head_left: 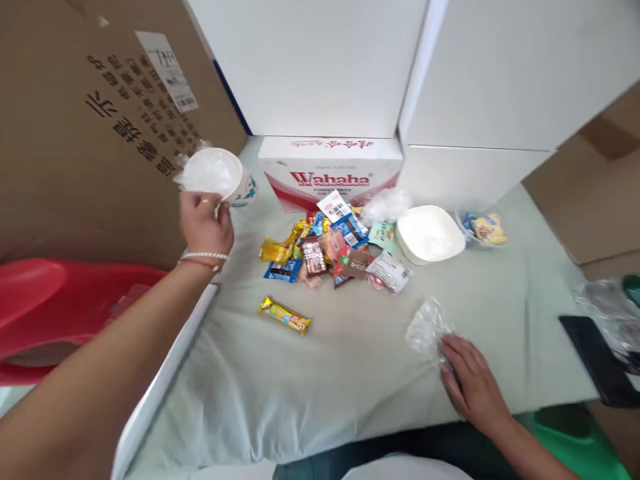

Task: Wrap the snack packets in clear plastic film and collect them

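Raised at the left, my left hand (206,223) grips a white paper cup (243,187) with a blue-green print, tilted toward me. Clear plastic lines the cup and sticks out past its rim. My right hand (473,380) rests on the table at the lower right, fingers closed on a crumpled clear plastic bag (425,330). A yellow snack bar (285,315) lies alone between the hands. Behind it is a heap of wrapped snacks (314,257) in several colours.
A Wahaha carton (333,172) stands behind the heap. Right of it are a white square bowl (431,233) and a clear container (483,230) with wrapped snacks. A black phone-like slab (603,360) lies at the right edge. A large brown box (100,187) borders the left, above a red stool (65,293).
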Demonstrator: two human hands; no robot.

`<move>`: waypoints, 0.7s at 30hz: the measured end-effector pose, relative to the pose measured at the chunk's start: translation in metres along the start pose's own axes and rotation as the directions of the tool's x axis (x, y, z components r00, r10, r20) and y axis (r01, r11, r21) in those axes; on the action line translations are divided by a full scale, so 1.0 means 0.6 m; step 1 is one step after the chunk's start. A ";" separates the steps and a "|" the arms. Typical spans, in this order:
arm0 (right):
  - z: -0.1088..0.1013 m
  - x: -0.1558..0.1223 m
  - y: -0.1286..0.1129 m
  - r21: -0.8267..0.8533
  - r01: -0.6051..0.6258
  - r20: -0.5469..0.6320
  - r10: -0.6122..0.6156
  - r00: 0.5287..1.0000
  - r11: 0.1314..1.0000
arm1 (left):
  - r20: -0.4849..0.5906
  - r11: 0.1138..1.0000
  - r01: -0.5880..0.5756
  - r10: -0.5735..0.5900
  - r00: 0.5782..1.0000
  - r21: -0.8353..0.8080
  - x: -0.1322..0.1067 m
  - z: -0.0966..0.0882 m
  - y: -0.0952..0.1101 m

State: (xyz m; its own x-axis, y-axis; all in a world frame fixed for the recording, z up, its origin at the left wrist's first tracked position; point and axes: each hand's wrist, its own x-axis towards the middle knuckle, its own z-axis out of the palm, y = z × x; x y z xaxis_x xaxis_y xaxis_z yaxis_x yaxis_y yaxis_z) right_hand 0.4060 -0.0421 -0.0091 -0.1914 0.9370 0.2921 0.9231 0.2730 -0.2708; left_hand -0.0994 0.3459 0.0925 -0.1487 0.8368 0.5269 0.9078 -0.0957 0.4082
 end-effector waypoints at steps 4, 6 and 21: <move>-0.005 0.027 -0.024 0.103 -0.010 0.059 0.004 0.998 0.995 | -0.030 0.962 -0.271 0.270 0.962 -0.036 -0.171 -0.100 0.076; -0.006 0.044 -0.042 0.126 0.007 0.127 -0.023 0.992 0.992 | 0.033 0.910 -0.392 0.399 0.916 -0.133 -0.268 -0.135 0.128; -0.113 0.270 -0.213 0.159 0.183 0.436 -0.235 0.869 0.970 | 0.239 0.816 -0.436 0.542 0.806 -0.381 -0.558 -0.108 0.288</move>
State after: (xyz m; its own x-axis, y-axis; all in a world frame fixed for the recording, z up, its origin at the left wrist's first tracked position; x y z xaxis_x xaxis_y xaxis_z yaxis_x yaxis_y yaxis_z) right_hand 0.2792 0.0603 0.1350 -0.5290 0.8446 -0.0825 0.8076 0.4712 -0.3546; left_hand 0.0818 0.0142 0.0347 0.4660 0.7510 0.4677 0.6560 -0.6480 0.3869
